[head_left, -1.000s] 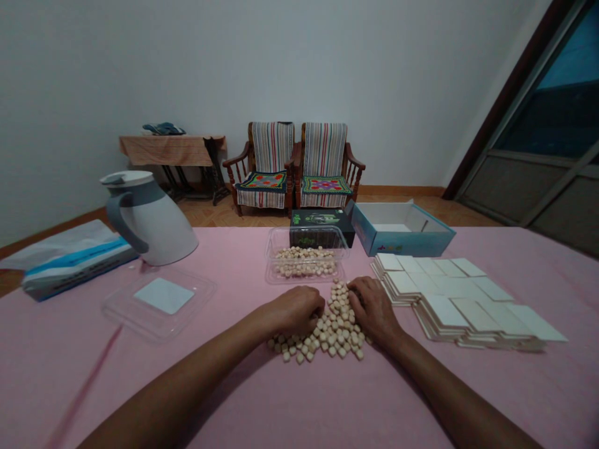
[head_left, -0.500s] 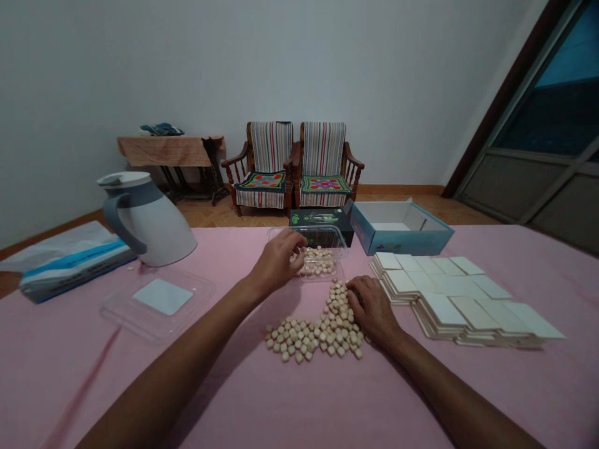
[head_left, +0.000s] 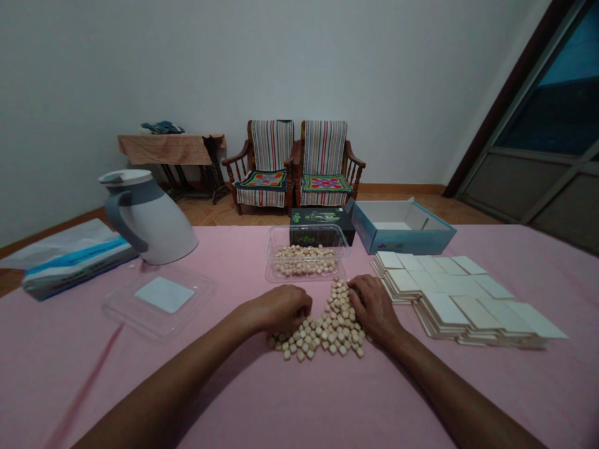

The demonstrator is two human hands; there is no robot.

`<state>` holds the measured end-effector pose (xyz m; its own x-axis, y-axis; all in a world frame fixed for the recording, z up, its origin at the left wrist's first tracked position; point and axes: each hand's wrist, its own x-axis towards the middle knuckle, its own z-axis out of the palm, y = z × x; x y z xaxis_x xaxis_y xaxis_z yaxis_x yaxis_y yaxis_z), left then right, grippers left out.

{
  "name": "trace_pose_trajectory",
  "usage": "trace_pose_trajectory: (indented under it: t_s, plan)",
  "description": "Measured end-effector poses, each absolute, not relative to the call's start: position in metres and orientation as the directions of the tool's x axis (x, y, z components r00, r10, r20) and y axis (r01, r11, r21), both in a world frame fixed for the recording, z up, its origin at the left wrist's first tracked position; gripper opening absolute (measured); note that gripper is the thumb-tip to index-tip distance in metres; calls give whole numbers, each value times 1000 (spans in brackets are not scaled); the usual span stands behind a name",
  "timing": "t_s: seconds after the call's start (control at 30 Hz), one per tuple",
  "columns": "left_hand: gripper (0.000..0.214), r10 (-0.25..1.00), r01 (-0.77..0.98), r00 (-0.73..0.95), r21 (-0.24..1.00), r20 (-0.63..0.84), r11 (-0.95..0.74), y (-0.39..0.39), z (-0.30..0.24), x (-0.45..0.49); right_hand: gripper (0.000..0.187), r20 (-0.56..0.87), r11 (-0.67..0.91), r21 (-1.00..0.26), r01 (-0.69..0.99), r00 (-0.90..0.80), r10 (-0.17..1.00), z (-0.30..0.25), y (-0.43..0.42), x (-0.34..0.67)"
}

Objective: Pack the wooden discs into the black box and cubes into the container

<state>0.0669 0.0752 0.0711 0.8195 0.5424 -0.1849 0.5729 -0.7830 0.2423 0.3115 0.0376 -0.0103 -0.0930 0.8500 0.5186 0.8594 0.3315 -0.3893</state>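
Note:
A loose heap of small pale wooden cubes [head_left: 339, 330] lies on the pink cloth in front of me. My left hand [head_left: 285, 307] is over the heap's left part, knuckles up and fingers curled down; whatever is in them is hidden. At the heap's right edge rests my right hand [head_left: 374, 308], loosely cupped against the cubes, thumb apart from the bent fingers. Beyond the heap stands a clear plastic box [head_left: 276, 237] with many similar cubes [head_left: 306, 259] inside.
Stacks of cream square tiles [head_left: 449, 280] lie right of my right hand. Behind are a black box [head_left: 322, 218] and an open blue carton [head_left: 407, 240]. On the left sit a clear lid [head_left: 201, 293], a white-grey jug [head_left: 163, 227] and a blue-white packet [head_left: 84, 268].
My left hand has come from the clear box back toward me, down to the heap's left part. The right hand stays in place beside the cubes.

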Motion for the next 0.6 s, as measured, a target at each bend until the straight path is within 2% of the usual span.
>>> trace_pose_trajectory:
  t_s: [0.17,0.23,0.4,0.53,0.6]
  plan:
    - [20,572,599,800,205,-180,-774,72,68,72,14,526,332,-395,857,-85,846,-11,38,311]
    - [18,571,585,811,219,-129,-781,72,75,72,13,526,333,-396,856,-86,846,-10,38,311]
    - [17,633,584,759,271,150,-765,92,108,65,14,505,325,-405,855,-86,859,-9,37,311]
    - [18,702,650,557,293,443,-701,112,122,62,13,498,319,-407,856,-85,863,-10,37,311]
    - [18,706,655,505,312,496,-688,114,120,62,12,503,323,-407,854,-86,860,-10,38,311]
